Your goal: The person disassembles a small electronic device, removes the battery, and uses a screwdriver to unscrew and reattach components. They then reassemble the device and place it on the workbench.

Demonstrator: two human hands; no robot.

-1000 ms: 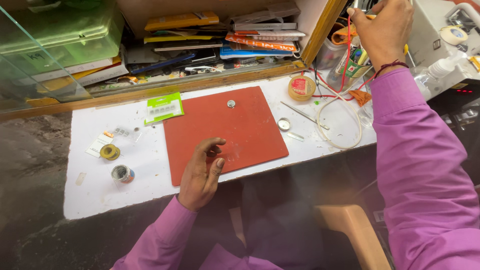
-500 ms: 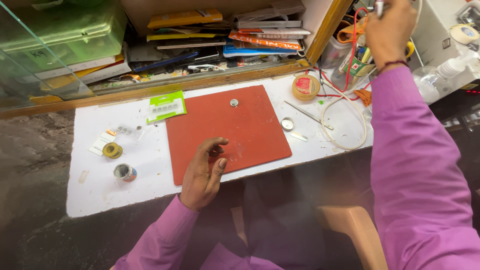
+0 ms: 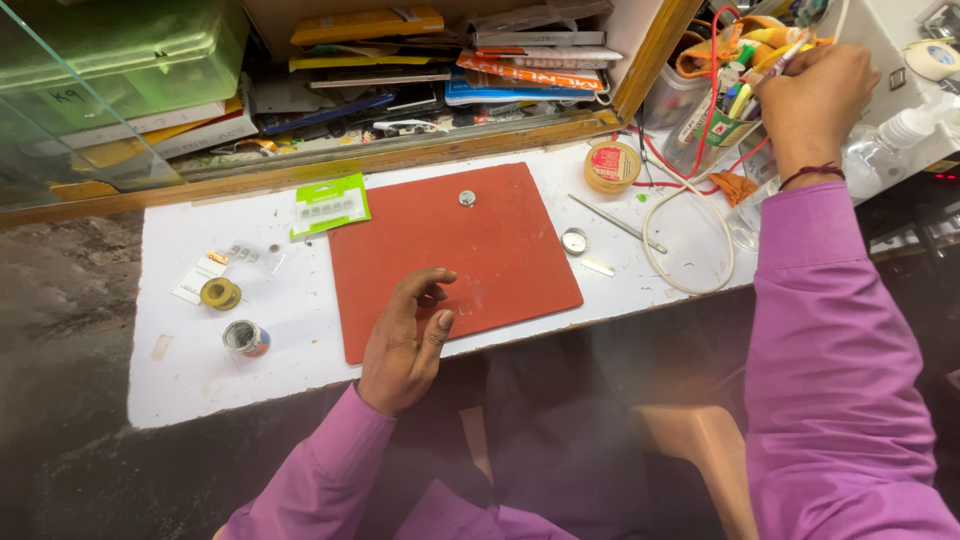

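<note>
One tool (image 3: 792,50), half-hidden in right hand (image 3: 812,100).

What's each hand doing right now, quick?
Left hand: loosely curled, empty, resting on the red mat.
Right hand: closed among the tools in the cup; what it grips cannot be told.

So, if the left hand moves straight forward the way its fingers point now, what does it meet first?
The left hand points up and slightly right across the red mat. That stretch of mat looks bare; the first thing in line seems to be the small round metal piece near the mat's far edge, though the exact line is uncertain.
</note>
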